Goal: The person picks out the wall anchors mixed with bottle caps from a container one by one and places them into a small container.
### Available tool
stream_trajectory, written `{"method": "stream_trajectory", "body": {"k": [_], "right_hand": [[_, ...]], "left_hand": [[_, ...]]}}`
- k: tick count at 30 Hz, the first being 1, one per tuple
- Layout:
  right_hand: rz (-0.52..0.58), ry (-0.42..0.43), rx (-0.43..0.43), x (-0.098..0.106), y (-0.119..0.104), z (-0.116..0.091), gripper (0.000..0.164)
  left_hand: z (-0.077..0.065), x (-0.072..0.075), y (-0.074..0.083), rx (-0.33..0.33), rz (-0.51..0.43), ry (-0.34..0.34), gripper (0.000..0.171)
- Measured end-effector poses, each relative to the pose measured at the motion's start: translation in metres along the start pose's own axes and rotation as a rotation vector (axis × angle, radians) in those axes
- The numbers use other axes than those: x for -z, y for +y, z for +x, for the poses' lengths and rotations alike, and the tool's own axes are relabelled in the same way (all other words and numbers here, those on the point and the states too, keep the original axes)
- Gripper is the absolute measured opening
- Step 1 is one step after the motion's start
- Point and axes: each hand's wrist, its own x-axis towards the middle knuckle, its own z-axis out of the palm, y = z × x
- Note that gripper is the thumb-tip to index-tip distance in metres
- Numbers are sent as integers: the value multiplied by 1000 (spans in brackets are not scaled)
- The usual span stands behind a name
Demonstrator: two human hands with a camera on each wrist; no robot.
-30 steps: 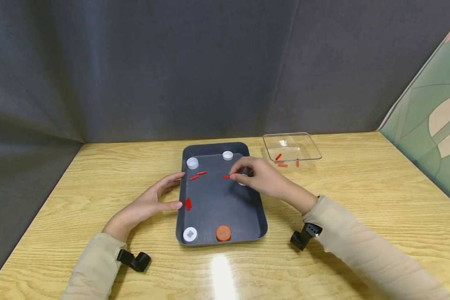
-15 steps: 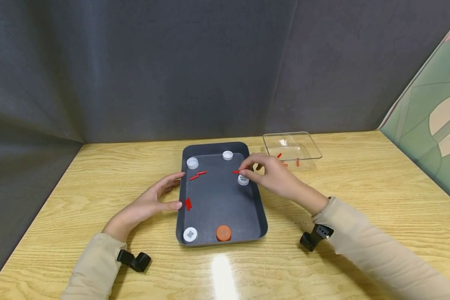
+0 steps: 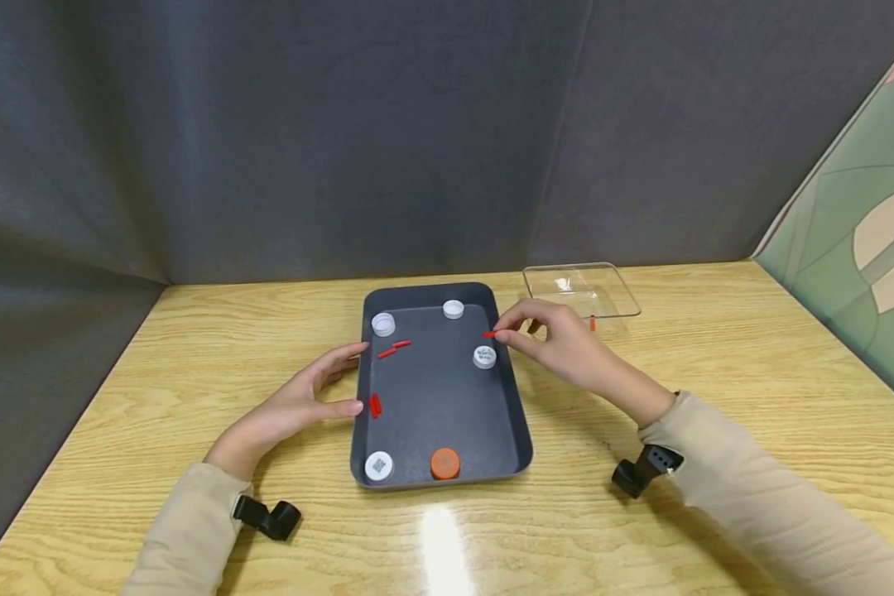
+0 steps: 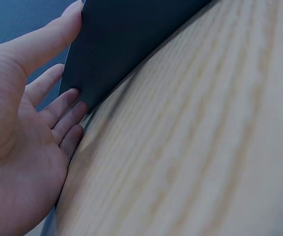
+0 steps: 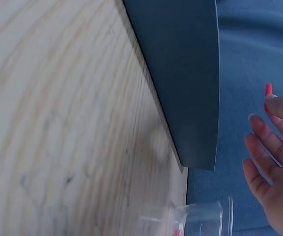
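My right hand [image 3: 559,339] pinches a small red stick [image 3: 488,334] between thumb and forefinger, above the right rim of the dark grey tray [image 3: 447,414]. In the right wrist view the stick [image 5: 268,89] points up out of the fingertips, while the other fingers are loosely bent. At the tray's left rim my left hand [image 3: 290,406] rests with thumb and fingers spread, touching the edge. Two red sticks [image 3: 394,348] lie in the tray's upper left, and more red sticks [image 3: 375,405] lie close together by the left wall.
In the tray are white caps [image 3: 484,357] near its corners and right side, plus an orange cap [image 3: 444,463] at the front. Behind my right hand stands a clear plastic box [image 3: 618,290]; a red stick [image 3: 593,324] shows in it. A dark curtain [image 3: 372,141] hangs behind the table.
My right hand has moved right and slightly away from me with the red stick, from above the tray's interior to its right rim, uncovering a white cap. The left hand has stayed put.
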Motion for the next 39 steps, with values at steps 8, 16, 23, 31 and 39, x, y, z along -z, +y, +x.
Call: {"method": "stream_trajectory", "body": {"k": [8,16,23,31,39], "right_hand": [[-20,49,-28,5,5,-3,6],[-15,55,-59,14,9,-6,5],[-58,76,-36,22,15,-7,5],[-95,93,-45,31,21,-9,5],[-146,115,-84,46,28,-9,8]], "left_hand": [[0,0,0,-4,-8,-3,79],[0,0,0,-2,-13,-9,79],[0,0,0,6,-14,-4,79],[-1,0,-1,5,-18,-6,79],[0,1,-1,3,-13,-6,79]]}}
